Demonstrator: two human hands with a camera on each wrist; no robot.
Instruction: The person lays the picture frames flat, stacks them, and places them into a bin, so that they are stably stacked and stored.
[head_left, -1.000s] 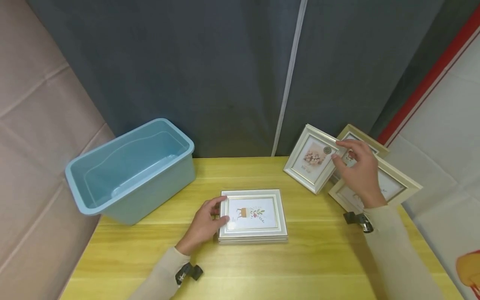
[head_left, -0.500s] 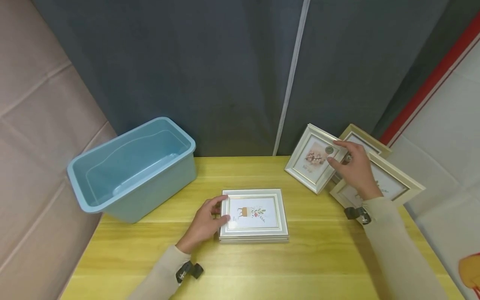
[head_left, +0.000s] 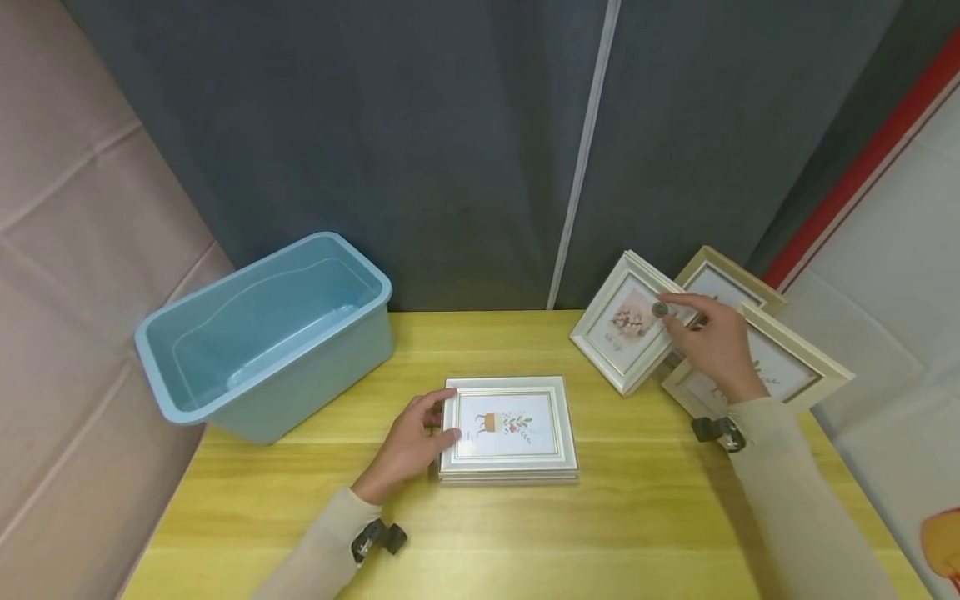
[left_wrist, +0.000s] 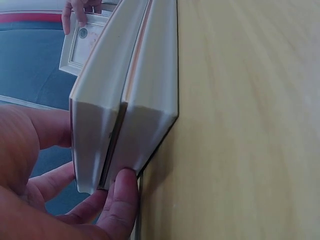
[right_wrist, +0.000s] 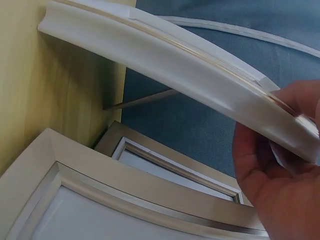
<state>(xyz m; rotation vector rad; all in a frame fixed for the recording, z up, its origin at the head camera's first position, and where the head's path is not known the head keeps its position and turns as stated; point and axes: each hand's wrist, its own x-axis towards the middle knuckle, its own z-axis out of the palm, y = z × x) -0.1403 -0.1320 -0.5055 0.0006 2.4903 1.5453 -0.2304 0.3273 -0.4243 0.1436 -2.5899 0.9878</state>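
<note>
My right hand grips the upper right edge of a white picture frame, thumb on its front and fingers behind. That frame stands tilted near the dark back panel, showing a pink blossom print and a round grey disc. In the right wrist view, a thin stand sticks out behind it. Near the table's middle lies a flat stack of white picture frames, the top one with a deer-and-flower print. My left hand holds the stack's left edge, thumb and index finger at the top frame, other fingers against the side.
Two more frames, one cream and one tan, stand behind my right hand at the table's right. A blue plastic bin sits at the back left. The dark panel rises along the back of the wooden table.
The white frame in my right hand has turned and tilted slightly, its upper right corner coming down toward me. My left hand and the stack stay in place.
</note>
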